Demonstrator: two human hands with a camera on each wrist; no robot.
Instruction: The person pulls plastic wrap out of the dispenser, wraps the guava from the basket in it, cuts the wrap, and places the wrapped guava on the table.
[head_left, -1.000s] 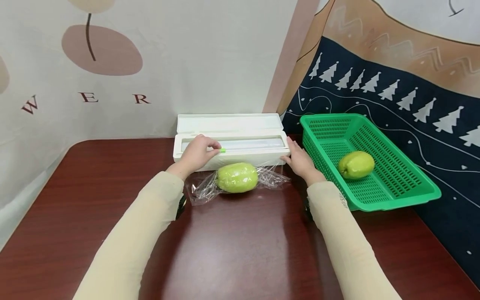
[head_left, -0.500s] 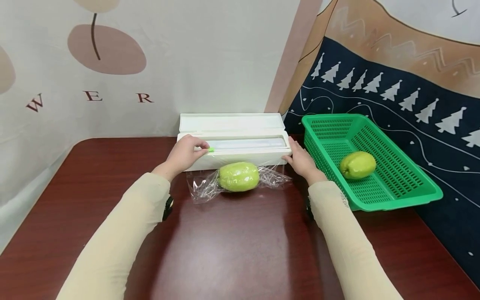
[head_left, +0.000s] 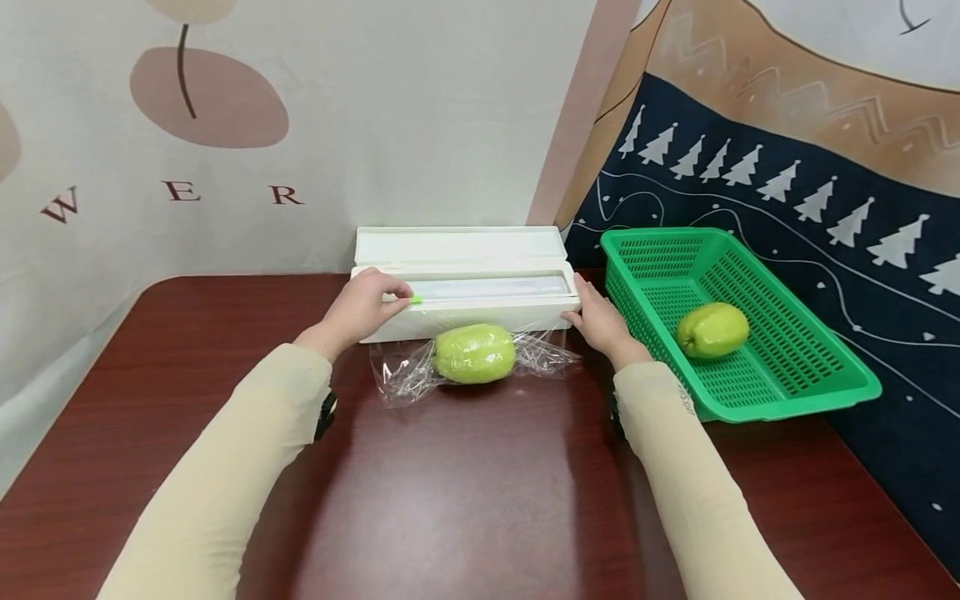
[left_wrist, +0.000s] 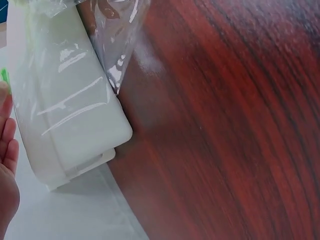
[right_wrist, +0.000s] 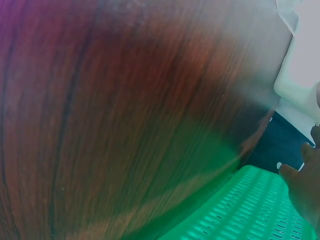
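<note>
A white cling film dispenser (head_left: 472, 317) stands at the back of the table with its lid (head_left: 461, 243) raised. My left hand (head_left: 356, 305) pinches a small bright green slide cutter (head_left: 416, 299) on the dispenser's front edge, left of its middle. My right hand (head_left: 600, 321) presses on the dispenser's right end, fingers along the side and thumb at the front. Before the dispenser lies an oval yellow-green fruit (head_left: 474, 353) wrapped in clear cling film (head_left: 405, 375), the film bunched at both sides. In the left wrist view, creased film covers the dispenser's front (left_wrist: 75, 100).
A green plastic basket (head_left: 772, 413) stands at the right, close to my right hand, with a second yellow-green fruit (head_left: 712, 331) inside. The dark red wooden table (head_left: 465, 500) has a curtain (head_left: 420, 125) behind it. A navy tree-patterned cloth (head_left: 870, 283) hangs at the right.
My left hand has slid left along the dispenser's edge with the green slide cutter, slowing in the last half second. The right hand keeps its place.
</note>
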